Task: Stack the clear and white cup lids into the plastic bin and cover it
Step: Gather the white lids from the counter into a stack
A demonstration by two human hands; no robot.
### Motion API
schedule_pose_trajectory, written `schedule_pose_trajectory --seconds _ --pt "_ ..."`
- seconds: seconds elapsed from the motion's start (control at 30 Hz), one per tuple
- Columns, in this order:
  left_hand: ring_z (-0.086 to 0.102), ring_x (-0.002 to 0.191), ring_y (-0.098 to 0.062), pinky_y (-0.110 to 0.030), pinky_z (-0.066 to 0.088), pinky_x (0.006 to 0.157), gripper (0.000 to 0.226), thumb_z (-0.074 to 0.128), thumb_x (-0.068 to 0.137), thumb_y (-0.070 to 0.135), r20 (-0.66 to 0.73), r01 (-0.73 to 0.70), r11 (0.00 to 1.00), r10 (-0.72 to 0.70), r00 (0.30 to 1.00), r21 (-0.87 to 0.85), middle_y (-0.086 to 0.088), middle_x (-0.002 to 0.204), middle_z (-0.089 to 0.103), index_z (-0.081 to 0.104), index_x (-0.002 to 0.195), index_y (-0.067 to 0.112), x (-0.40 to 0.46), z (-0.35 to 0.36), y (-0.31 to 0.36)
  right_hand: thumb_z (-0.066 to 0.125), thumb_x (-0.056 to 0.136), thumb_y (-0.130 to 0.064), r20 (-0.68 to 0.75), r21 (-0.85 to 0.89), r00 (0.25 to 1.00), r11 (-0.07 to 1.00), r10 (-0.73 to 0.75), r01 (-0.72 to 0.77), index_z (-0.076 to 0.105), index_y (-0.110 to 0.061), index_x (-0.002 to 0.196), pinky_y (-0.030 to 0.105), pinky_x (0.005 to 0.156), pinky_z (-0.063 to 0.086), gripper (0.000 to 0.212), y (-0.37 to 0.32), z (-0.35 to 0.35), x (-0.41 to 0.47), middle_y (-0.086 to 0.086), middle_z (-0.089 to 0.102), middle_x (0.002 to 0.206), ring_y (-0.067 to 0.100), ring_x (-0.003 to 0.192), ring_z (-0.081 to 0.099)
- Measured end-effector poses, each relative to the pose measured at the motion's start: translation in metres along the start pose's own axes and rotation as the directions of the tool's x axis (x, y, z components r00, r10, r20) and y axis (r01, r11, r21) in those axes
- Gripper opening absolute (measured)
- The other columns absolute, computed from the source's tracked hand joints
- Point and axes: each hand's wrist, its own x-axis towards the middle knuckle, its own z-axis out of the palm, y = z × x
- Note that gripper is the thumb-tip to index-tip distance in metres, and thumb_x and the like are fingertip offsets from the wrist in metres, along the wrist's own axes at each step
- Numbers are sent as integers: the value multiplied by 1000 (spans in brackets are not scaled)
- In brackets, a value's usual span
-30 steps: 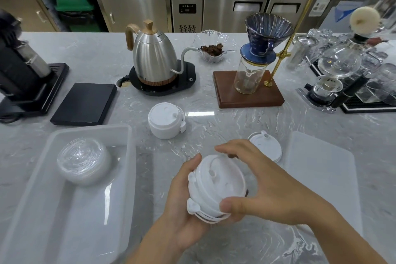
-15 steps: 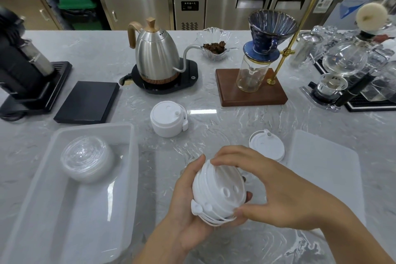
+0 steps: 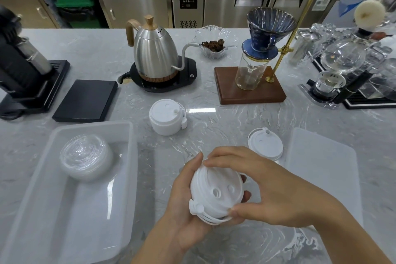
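Note:
Both hands hold a stack of white cup lids (image 3: 216,194) above the counter's front middle. My left hand (image 3: 182,206) cups the stack from below and the left; my right hand (image 3: 263,188) grips its top and lower rim. The translucent plastic bin (image 3: 70,227) lies at the front left with a stack of clear lids (image 3: 85,156) in its far end. A second white lid stack (image 3: 167,117) stands on the counter behind my hands. A single white lid (image 3: 265,142) lies to the right, beside the flat bin cover (image 3: 325,169).
A steel gooseneck kettle (image 3: 154,53) on a black base stands at the back centre, with a black scale (image 3: 85,99) and a grinder (image 3: 19,66) to the left. A pour-over stand (image 3: 257,75), a glass bowl (image 3: 214,44) and glassware (image 3: 342,64) fill the back right.
The held white stack has been turned in my hands, so its holes now face up and its tabs point lower left. The view has shifted slightly.

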Motion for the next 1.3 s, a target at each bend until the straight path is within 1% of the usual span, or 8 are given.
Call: schedule_pose_trajectory --seconds 0.2,0.33,0.4,0.47,0.6,0.73,1.07,1.3 --pt "57 113 -41 -53 54 88 52 95 60 27 -26 -38 999 37 999 -7 -24 110 69 78 103 3 0 -2 -1 79 73 -31 -30 -11 999 999 33 -33 43 -46 139 15 105 34 78 3 9 2 -36 35 141 -2 139 32" --pt "61 110 -39 -52 51 98 44 79 74 38 -92 -97 995 96 991 -7 -22 110 68 79 101 4 7 -6 -2 79 74 -33 -1 81 998 994 70 -70 41 -47 140 8 106 30 78 13 15 3 -37 35 142 -7 138 32" --pt "66 98 -40 -50 55 87 46 79 72 38 -92 -120 993 118 989 -13 -23 108 67 77 101 3 8 -6 -1 82 74 -39 -48 171 990 977 135 -125 43 -49 139 14 107 35 76 23 11 3 -35 41 141 -8 134 39" --pt "66 88 -41 -45 55 73 47 83 66 37 -54 -141 990 141 989 10 -23 105 68 75 101 7 7 -4 4 83 76 -37 -202 238 953 955 227 -177 50 -49 134 19 107 40 68 38 5 3 -31 51 134 -8 127 47" --pt "65 90 -43 -42 53 73 52 90 59 35 -13 -165 985 165 986 47 -21 108 68 75 104 13 6 -4 11 80 79 -36 -506 216 752 906 422 -364 56 -42 125 18 95 41 52 77 -2 1 -27 55 125 -8 113 53" --pt "63 88 -40 -38 52 66 52 86 58 37 -14 -249 968 250 968 43 -19 108 65 74 104 15 7 -6 9 76 81 -35 -548 140 601 772 582 -620 47 -26 138 35 100 40 65 111 1 5 -2 48 142 20 125 49" --pt "62 85 -39 -34 48 63 50 78 59 41 -16 -315 949 316 949 32 -19 102 67 76 102 17 4 -6 4 68 73 -59 -545 -62 506 570 669 -819 31 -22 147 45 100 40 91 139 12 30 11 44 144 34 127 42" --pt "61 94 -40 -38 54 66 57 84 57 38 -1 -253 967 253 967 -7 -18 112 64 74 109 19 0 -5 5 75 73 -51 -576 83 511 667 638 -740 41 -26 143 41 99 44 81 147 9 24 5 54 138 29 123 50"
